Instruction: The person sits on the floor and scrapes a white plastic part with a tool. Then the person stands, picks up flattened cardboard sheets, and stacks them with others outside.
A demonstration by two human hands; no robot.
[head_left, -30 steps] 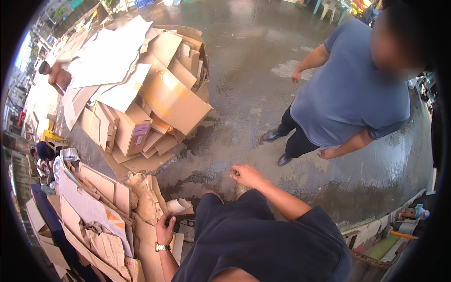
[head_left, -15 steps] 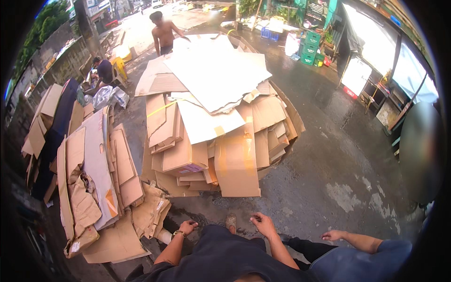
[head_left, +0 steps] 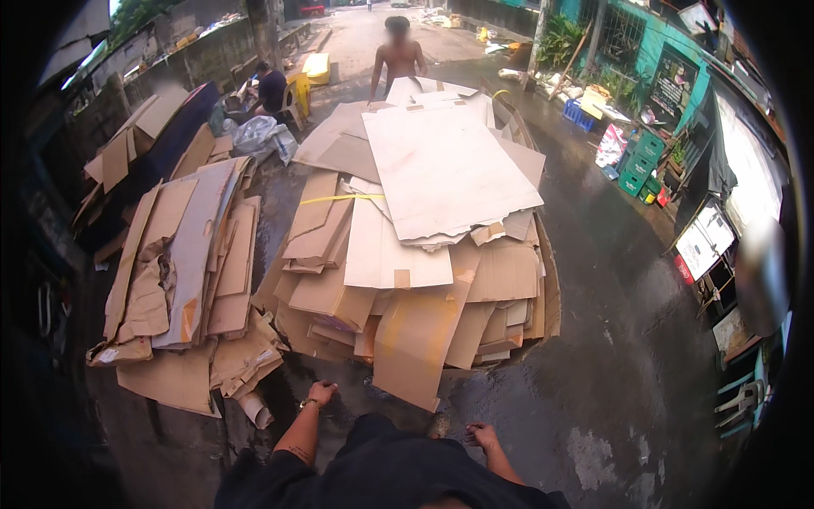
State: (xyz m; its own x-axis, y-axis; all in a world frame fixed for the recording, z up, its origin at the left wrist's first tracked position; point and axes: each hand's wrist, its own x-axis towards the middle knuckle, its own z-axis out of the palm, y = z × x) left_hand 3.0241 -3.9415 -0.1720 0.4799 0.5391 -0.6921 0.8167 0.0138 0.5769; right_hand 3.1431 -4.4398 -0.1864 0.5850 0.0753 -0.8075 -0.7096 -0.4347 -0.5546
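A big heap of flattened brown cardboard (head_left: 424,254) lies on the wet concrete ahead of me, with a large pale sheet (head_left: 445,170) on top. My left hand (head_left: 321,393), with a watch on the wrist, hangs loose just short of the heap's near edge and holds nothing. My right hand (head_left: 482,437) is low by my hip, fingers slightly curled and empty, close to a long cardboard flap (head_left: 415,348) that slopes down to the ground. My dark shirt fills the lower edge.
A second stack of torn cardboard (head_left: 182,271) lies to the left, with a cardboard tube (head_left: 254,410) at its foot. A shirtless person (head_left: 398,59) stands behind the heap; another sits by a yellow chair (head_left: 298,89). Green crates (head_left: 636,165) and shopfronts line the right.
My view has swung from a person in a blue shirt on the right round to face the cardboard heap squarely. Both hands stay low and empty.
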